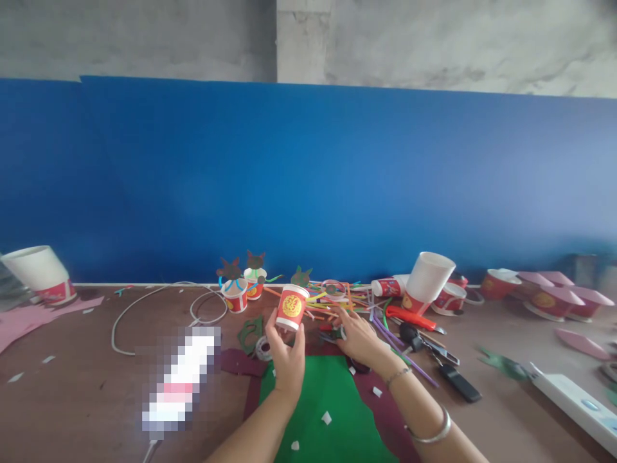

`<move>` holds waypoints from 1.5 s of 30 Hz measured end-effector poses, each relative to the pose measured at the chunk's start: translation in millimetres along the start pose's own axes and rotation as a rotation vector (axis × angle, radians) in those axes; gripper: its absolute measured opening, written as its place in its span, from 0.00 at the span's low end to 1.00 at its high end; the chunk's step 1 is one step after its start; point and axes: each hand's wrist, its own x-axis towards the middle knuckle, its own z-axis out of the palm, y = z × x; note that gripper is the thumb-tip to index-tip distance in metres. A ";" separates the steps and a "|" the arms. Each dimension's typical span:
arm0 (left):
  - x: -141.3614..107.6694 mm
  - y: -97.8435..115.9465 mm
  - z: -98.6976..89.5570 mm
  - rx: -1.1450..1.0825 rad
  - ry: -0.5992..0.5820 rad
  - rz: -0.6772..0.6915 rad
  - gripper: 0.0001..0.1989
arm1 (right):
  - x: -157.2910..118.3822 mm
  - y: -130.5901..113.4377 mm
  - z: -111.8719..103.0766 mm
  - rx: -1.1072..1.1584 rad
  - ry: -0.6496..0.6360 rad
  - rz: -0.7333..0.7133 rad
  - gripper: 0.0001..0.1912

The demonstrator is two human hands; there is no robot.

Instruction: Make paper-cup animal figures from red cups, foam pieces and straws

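Observation:
Near the middle of the head view, my left hand (286, 360) grips a red and white paper cup (292, 307) with a yellow emblem, its fingers around the lower part. To the right, my right hand (355, 333) reaches over dark-handled scissors (331, 334), partly covered by its fingers; whether it grips them is unclear. Colourful craft sticks (351, 299) lie just behind that hand. Two decorated cups, one (236, 297) with blue strips and another (254, 283), stand to the left with dark animal-head cutouts. A green cutout head (301, 276) shows behind the held cup.
Green paper (328, 411) with white scraps lies in front. A roll of tape (263, 348) is beside my left hand. On the right are a red cutter (412, 317), keys (411, 335), stacked cups (429, 280) and a white box (573, 402). A bright phone (183, 379) lies left.

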 end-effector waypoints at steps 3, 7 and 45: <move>0.9 -4.4 -0.3 0.102 -0.011 0.055 0.27 | -7.9 1.9 5.7 -0.064 0.043 -0.036 0.37; -0.5 -4.3 -0.7 0.249 -0.058 0.165 0.23 | -14.1 16.7 15.9 -0.104 0.149 -0.045 0.37; -22.0 0.4 0.5 0.271 -0.669 0.224 0.18 | -27.2 -7.3 27.1 -0.018 0.448 -0.350 0.28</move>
